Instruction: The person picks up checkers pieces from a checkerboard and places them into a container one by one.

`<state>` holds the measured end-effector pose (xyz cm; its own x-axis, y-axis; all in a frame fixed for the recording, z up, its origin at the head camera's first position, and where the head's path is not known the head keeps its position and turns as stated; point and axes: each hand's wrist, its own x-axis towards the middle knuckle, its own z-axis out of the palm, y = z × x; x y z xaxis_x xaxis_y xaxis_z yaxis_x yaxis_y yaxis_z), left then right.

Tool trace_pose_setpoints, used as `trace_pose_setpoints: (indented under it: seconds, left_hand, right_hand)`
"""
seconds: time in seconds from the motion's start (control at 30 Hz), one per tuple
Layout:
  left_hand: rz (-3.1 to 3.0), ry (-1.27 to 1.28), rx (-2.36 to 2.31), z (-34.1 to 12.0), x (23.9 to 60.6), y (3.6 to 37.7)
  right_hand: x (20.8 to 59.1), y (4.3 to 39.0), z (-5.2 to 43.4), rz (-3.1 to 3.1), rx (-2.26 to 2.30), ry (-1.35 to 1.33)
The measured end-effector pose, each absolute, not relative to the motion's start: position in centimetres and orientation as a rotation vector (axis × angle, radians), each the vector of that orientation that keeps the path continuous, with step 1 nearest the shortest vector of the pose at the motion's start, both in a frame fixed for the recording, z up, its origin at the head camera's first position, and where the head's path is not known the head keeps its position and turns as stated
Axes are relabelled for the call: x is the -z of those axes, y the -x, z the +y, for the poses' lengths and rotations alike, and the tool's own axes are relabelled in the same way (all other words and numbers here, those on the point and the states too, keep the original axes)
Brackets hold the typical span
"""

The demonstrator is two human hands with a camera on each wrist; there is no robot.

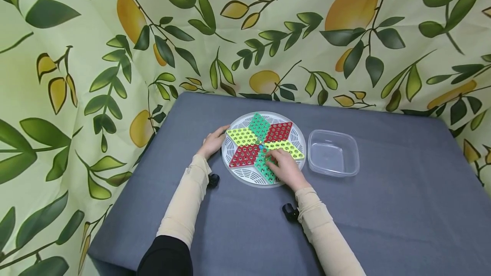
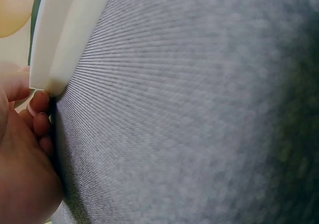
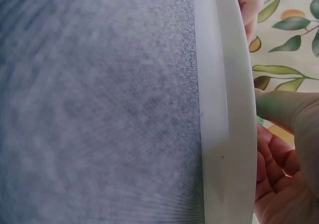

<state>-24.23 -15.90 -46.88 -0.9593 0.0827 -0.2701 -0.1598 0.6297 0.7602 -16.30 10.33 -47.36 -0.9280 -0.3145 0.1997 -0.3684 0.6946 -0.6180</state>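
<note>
Left grip [image 1: 212, 142] steadying game board [image 1: 264, 148] rim; right grip [image 1: 283, 166] curled over green point, contents hidden; bench [image 1: 383, 208]

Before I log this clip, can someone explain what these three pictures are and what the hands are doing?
No machine here: a person works with bare hands and wears three cameras. The wide picture comes from the head, looking down at a grey table. On it lie a round Chinese checkers board and, to its right, an empty clear plastic container. The left hand rests against the board's left rim. The right hand lies on the board's near green point; whether it pinches a piece is hidden. The other two pictures come from the wrists, very close, showing mostly cloth and the board's white rim.
</note>
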Motion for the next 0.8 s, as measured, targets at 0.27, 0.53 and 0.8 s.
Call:
trace_pose_setpoints:
  seconds: [0.27,0.53,0.8]
  left_hand:
    - [2.578,0.079,-1.243,-15.9,47.0,24.7]
    - [2.583,0.063,-1.254,-15.6,47.2,24.8]
    - [2.587,0.070,-1.228,-15.7,47.3,24.6]
  right_hand:
    - [47.1,16.6,10.6,-2.839,-1.077,-0.561]
    - [47.0,16.5,11.0,-2.821,-1.214,-0.499]
    - [46.1,16.2,10.9,-2.756,-1.451,-0.420]
